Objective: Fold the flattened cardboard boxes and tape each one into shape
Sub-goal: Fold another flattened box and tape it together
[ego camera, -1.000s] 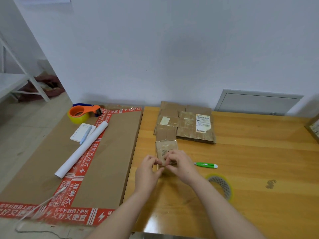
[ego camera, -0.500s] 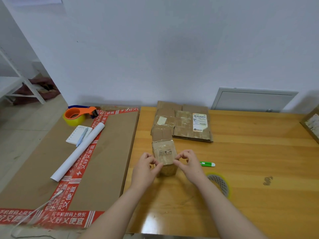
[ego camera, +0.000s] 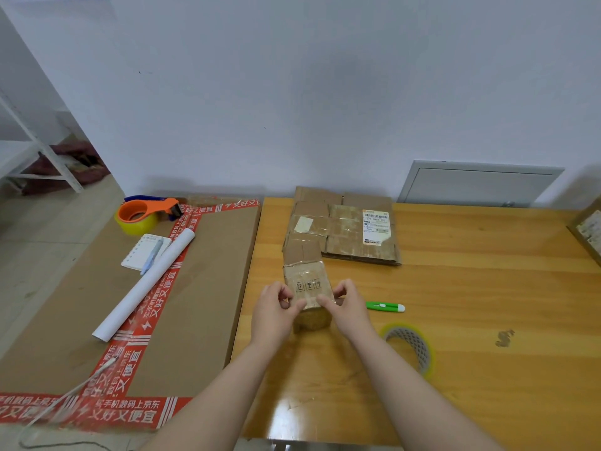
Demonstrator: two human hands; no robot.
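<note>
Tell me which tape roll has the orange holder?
The yellow roll at the far left, on the big cardboard sheet: it sits in the orange dispenser. The other roll lies bare on the wooden table, near the small box.

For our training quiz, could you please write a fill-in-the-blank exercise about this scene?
1. The left hand and right hand pinch a small ___.
2. The cutter is mainly ___.
3. The dispenser has an ___ body.
Missing words: box; green; orange.
</note>
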